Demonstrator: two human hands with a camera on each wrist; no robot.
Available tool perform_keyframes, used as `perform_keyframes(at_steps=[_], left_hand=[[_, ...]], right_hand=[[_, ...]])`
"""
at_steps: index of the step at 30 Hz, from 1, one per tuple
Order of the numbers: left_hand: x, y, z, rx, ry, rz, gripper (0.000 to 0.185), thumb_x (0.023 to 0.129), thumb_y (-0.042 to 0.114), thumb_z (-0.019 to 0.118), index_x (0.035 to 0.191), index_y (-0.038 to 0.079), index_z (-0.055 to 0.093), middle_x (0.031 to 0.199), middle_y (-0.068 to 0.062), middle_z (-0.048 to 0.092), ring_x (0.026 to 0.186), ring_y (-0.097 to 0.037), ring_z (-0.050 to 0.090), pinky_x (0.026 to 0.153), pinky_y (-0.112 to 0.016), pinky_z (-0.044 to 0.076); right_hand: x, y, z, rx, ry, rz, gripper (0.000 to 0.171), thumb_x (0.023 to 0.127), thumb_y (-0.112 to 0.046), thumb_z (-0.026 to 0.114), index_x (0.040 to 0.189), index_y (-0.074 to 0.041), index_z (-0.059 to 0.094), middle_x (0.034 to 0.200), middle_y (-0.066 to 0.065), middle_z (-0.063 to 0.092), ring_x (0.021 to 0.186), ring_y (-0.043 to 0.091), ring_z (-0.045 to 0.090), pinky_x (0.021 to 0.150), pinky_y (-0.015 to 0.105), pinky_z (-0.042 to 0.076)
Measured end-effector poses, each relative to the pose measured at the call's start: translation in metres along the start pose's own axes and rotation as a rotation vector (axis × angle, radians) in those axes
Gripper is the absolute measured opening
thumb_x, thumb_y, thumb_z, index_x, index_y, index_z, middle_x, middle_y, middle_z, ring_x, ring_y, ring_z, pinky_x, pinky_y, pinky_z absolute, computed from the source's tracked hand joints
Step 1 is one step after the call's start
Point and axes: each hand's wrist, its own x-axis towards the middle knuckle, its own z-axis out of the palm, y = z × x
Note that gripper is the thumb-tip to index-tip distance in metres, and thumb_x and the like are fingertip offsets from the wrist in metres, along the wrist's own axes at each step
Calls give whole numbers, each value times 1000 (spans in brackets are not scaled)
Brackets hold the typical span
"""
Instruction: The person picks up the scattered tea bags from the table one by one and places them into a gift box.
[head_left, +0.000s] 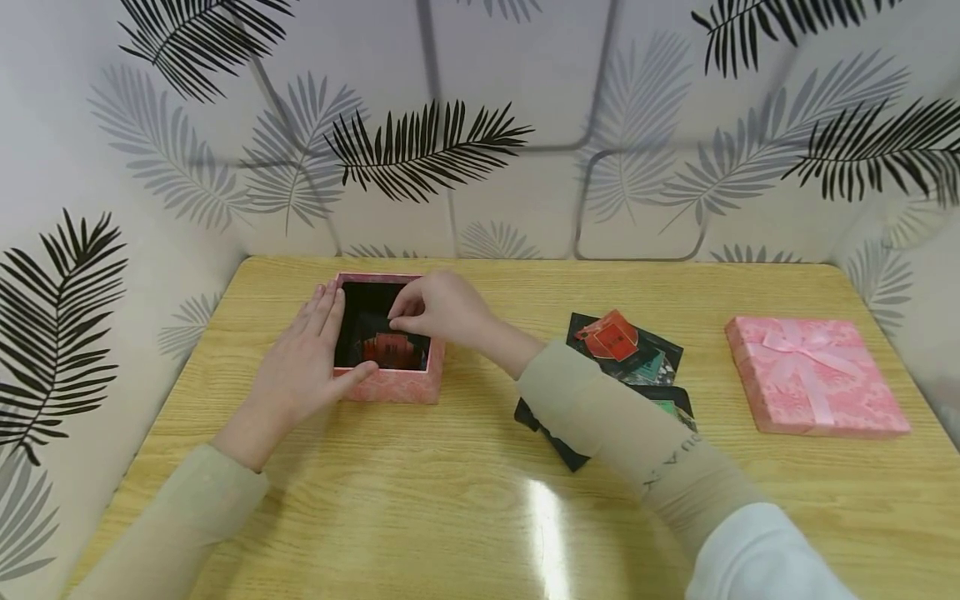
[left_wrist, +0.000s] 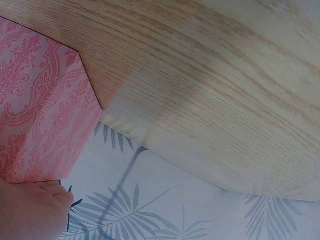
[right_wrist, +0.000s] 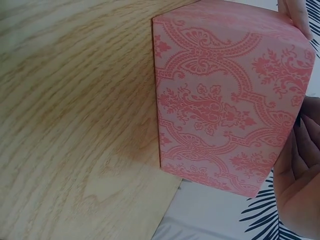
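Note:
A pink patterned box [head_left: 397, 388] stands without its lid on the left of the table, dark inside. My left hand [head_left: 303, 354] rests along the box's left rim with straight fingers, its thumb lying over the front rim. Inside the box is a black packet with a red label [head_left: 392, 348]. My right hand [head_left: 450, 308] reaches over the right wall, thumb and forefinger pinching the upper edge of this dark packet. In the right wrist view the box wall hides the fingertips of the right hand [right_wrist: 300, 170]. The left wrist view shows the left hand [left_wrist: 32, 210] at the rim.
More black packets with red and green labels [head_left: 617, 335] lie overlapping right of the middle, partly covered by my right sleeve [head_left: 637, 433]. A pink box lid with a ribbon bow [head_left: 817, 375] lies at the far right. A leaf-patterned cloth [head_left: 510, 200] hangs behind the table.

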Motion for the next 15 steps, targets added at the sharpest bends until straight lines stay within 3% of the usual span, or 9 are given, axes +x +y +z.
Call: perform_keyframes(at_steps=[15], left_hand=[[0, 1, -1, -18, 27, 13, 112, 101, 76, 47, 167, -7, 13, 176, -26, 14, 165, -42, 14, 133, -56, 25]], right_hand=[[4, -5, 7, -223, -26, -15, 15, 100, -29, 76, 105, -19, 86, 101, -4, 83, 89, 11, 75, 82, 29, 61]])
